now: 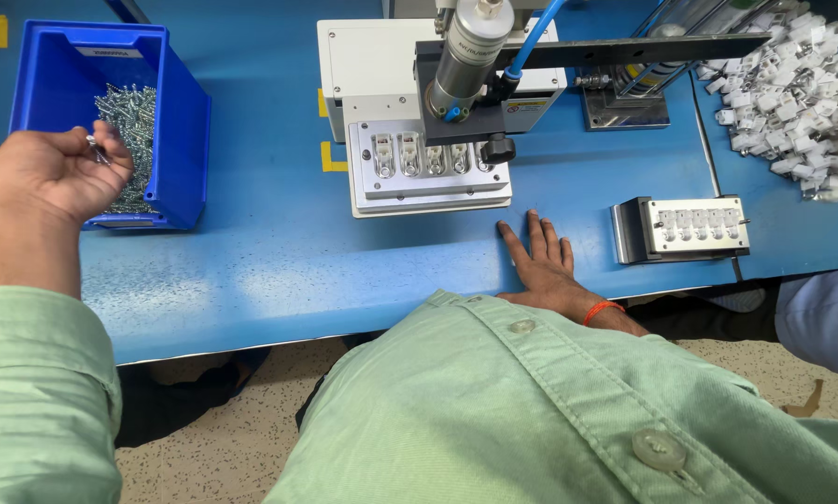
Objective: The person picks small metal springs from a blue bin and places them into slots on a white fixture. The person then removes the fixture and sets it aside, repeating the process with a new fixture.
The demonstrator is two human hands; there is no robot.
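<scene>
The right hand (542, 261) lay flat, fingers spread, on the blue surface (279, 252), just before the metal fixture plate (428, 173). The left hand (55, 173) pinched a small metal screw (95, 147) over the blue bin (171, 121) of screws. Farther right sat a smaller fixture (694, 227) and a heap of white parts (788, 98).

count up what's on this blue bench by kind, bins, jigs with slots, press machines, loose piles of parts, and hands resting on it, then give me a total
Blue bin: 1
Slotted jigs: 2, one under the press, one at the right
Press machine: 1
Piles of parts: 2, metal in the bin, white plastic
Hands resting on the bench: 1, the right hand
Total: 7
</scene>
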